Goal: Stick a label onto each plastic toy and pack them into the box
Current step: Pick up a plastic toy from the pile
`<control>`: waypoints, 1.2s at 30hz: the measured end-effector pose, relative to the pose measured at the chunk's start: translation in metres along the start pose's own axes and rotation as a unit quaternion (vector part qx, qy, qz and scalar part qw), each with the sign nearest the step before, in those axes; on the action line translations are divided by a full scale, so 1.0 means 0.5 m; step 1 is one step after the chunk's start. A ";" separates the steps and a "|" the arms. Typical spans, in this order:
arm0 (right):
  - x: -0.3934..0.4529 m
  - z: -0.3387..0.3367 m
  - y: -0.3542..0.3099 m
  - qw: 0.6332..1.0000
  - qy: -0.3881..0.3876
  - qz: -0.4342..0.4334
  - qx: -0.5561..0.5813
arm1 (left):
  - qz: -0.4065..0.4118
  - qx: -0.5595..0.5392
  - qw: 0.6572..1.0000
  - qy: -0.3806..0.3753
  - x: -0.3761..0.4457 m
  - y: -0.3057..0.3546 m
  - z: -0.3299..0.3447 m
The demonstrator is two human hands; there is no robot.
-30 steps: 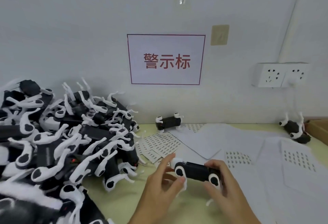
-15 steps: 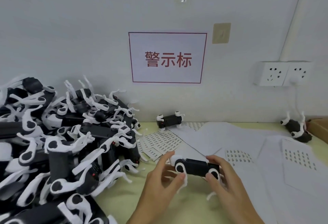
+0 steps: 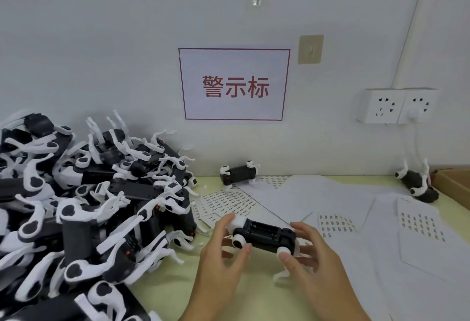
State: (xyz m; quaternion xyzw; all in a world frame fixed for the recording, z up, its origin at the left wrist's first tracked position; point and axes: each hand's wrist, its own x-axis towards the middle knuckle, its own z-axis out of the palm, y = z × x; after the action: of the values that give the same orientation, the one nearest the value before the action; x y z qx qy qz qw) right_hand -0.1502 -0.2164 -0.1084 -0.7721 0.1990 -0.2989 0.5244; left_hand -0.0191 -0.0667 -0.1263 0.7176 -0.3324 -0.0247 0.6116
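A black toy with white legs [image 3: 264, 234] is held above the table in both hands, its ridged underside turned up. My left hand [image 3: 223, 257] pinches its left end between thumb and fingers. My right hand [image 3: 312, 257] grips its right end, thumb on a white joint. A large heap of the same toys [image 3: 84, 201] fills the left side. Small label sheets [image 3: 226, 202] lie just behind the hands. The corner of a cardboard box [image 3: 455, 186] shows at the right edge.
One toy [image 3: 239, 174] stands by the wall and another toy [image 3: 417, 186] lies next to the box. White backing sheets [image 3: 417, 224] with remaining labels cover the right of the table. A wall socket [image 3: 396, 105] with a plugged cable hangs above.
The toy has been turned in both hands, so its ridged underside faces up. The view has shifted slightly, with the heap sitting a little lower.
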 end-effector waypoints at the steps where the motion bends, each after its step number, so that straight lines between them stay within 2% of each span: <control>1: 0.001 0.001 0.000 1.000 0.001 0.000 0.003 | -0.006 0.009 1.000 0.003 0.000 0.000 0.002; 8: 0.004 0.002 0.002 1.000 0.005 -0.017 0.012 | 0.042 0.139 0.989 -0.010 -0.014 0.023 0.015; 13: 0.007 0.001 0.000 0.999 0.018 -0.009 0.026 | 0.045 0.162 0.986 0.010 -0.014 0.034 0.029; 16: 0.008 -0.003 -0.003 0.999 0.033 0.004 0.026 | 0.038 0.165 0.985 -0.009 -0.008 0.043 0.039; 20: 0.013 -0.005 -0.001 0.997 0.061 0.026 0.028 | 0.017 0.095 0.995 0.002 0.005 0.049 0.051; 24: 0.014 -0.013 0.003 0.998 0.066 0.009 0.012 | -0.009 0.033 0.999 0.035 0.003 0.050 0.058; 29: 0.014 -0.016 -0.008 0.997 0.060 0.025 0.033 | -0.018 -0.086 0.995 -0.042 0.001 0.071 0.035; 33: 0.008 -0.017 -0.019 0.996 0.012 0.070 0.061 | -0.015 -0.096 0.995 -0.025 -0.005 0.084 0.022; 36: 0.008 -0.013 -0.012 0.998 0.012 0.056 0.040 | -0.010 -0.096 0.995 -0.020 -0.012 0.083 0.021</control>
State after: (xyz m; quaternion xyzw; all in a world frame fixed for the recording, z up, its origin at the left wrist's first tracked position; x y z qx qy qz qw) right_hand -0.1519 -0.2212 -0.1003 -0.7347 0.2362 -0.2859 0.5680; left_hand -0.0469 -0.0739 -0.0943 0.6579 -0.3335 -0.0771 0.6709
